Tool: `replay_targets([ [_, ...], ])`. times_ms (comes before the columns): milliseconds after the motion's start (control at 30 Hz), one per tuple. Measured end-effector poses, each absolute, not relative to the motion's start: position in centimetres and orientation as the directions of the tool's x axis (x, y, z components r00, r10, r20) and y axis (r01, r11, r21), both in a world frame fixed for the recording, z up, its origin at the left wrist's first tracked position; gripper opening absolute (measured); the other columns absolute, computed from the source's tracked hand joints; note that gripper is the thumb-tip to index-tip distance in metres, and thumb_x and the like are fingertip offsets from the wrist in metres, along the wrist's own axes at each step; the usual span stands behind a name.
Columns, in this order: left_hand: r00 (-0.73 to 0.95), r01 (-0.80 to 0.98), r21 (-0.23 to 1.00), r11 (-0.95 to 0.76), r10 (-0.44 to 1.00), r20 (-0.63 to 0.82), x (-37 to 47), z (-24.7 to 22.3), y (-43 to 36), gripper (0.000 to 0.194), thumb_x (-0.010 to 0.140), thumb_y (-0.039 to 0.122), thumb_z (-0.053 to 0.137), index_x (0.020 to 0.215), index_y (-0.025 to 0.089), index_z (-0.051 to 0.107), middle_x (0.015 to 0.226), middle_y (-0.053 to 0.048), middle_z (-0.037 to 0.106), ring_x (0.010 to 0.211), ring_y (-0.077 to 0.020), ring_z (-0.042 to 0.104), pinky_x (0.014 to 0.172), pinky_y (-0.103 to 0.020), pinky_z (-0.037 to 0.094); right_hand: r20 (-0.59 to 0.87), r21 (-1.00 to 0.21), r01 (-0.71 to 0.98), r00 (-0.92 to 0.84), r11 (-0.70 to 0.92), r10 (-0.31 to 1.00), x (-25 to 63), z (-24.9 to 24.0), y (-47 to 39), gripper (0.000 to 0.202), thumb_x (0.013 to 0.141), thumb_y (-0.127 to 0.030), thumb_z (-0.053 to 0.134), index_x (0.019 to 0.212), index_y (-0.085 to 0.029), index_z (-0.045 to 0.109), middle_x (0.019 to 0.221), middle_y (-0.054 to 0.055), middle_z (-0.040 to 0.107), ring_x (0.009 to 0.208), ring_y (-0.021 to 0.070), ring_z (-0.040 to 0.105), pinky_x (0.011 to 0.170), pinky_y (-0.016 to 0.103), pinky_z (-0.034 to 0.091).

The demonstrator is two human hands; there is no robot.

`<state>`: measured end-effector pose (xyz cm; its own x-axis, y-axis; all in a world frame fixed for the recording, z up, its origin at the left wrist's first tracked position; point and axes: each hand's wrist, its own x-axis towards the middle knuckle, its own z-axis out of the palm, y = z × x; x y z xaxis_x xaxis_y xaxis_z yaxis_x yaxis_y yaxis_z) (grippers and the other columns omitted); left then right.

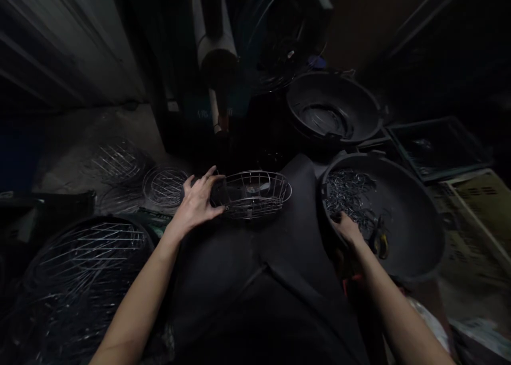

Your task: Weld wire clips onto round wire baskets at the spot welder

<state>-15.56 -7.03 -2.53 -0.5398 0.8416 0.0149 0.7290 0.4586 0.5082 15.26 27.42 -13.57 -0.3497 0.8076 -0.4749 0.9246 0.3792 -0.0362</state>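
A round wire basket [255, 195] of thin metal rods rests at my lap on the dark cloth [255, 264]. My left hand [199, 197] grips its left end, thumb at the lower ring and fingers at the upper one. My right hand [346, 227] is at the left side of a wide dark pan [411, 221], beside a heap of small metal pieces [349, 195]. Its fingers are bent together, and what they hold, if anything, is too dark to make out. Pliers with yellow on the handles [381, 240] lie in the pan, right of my hand.
Round wire grids [165, 185] lie on the floor to the left, and more wire grids fill a dark container [91, 242] nearer me. A second pan [335, 104] stands behind the first. Ahead is a machine with a cylindrical part [217, 51]. A yellowish crate [483, 200] is at right.
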Motion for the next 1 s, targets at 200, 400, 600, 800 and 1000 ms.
replay_targets([
  [200,-0.502,0.805,0.401,0.437,0.863,0.066,-15.4,-2.5,-6.6,0.064,0.067,0.039,0.062,0.123,0.016,0.041,0.137,-0.019,0.042,0.13,-0.0317,0.038,0.107,-0.055,0.015,-0.498,-0.018,0.896,-0.392,0.443,0.773,14.7,-13.0,27.7,0.028,0.082,-0.027,0.058,0.104,-0.013,0.067,0.093,0.011,0.069,0.085,0.0217,0.065,0.069,0.024,0.046],
  [400,-0.456,0.853,0.36,0.378,0.874,0.165,-15.1,-1.4,-6.5,0.067,0.062,0.038,0.061,0.122,0.014,0.044,0.13,-0.019,0.046,0.125,-0.031,0.042,0.104,-0.049,0.024,-0.328,0.051,0.836,-0.502,0.546,0.8,16.0,-10.8,26.0,0.028,0.087,-0.017,0.044,0.107,-0.013,0.064,0.104,0.018,0.059,0.094,0.0263,0.059,0.07,0.03,0.045],
  [600,-0.384,0.912,0.249,0.327,0.894,0.23,-14.1,0.0,-5.4,0.07,0.061,0.039,0.063,0.125,0.017,0.046,0.134,-0.019,0.042,0.122,-0.0319,0.042,0.103,-0.051,0.021,-0.154,0.035,0.849,-0.517,0.528,0.842,16.0,-7.8,27.0,0.022,0.083,-0.023,0.046,0.092,-0.01,0.061,0.078,0.014,0.063,0.07,0.0253,0.06,0.061,0.033,0.045],
  [800,-0.358,0.925,0.206,0.319,0.913,0.194,-13.5,0.4,-4.9,0.069,0.062,0.032,0.066,0.126,0.017,0.047,0.138,-0.02,0.039,0.126,-0.0324,0.038,0.106,-0.052,0.017,-0.058,-0.342,0.75,-0.618,0.566,0.784,12.0,-4.0,23.5,0.028,0.075,-0.048,0.053,0.081,-0.021,0.059,0.07,0.006,0.064,0.061,0.0225,0.061,0.055,0.03,0.045],
  [1000,-0.341,0.932,0.187,0.311,0.927,0.156,-13.0,-0.1,-5.0,0.07,0.064,0.028,0.068,0.128,0.015,0.046,0.143,-0.022,0.032,0.13,-0.0343,0.034,0.106,-0.052,0.019,0.034,-0.138,0.469,-0.878,0.873,0.477,10.2,-4.3,18.4,0.026,0.086,-0.028,0.038,0.097,-0.016,0.059,0.082,0.01,0.062,0.07,0.0213,0.061,0.06,0.029,0.046],
])
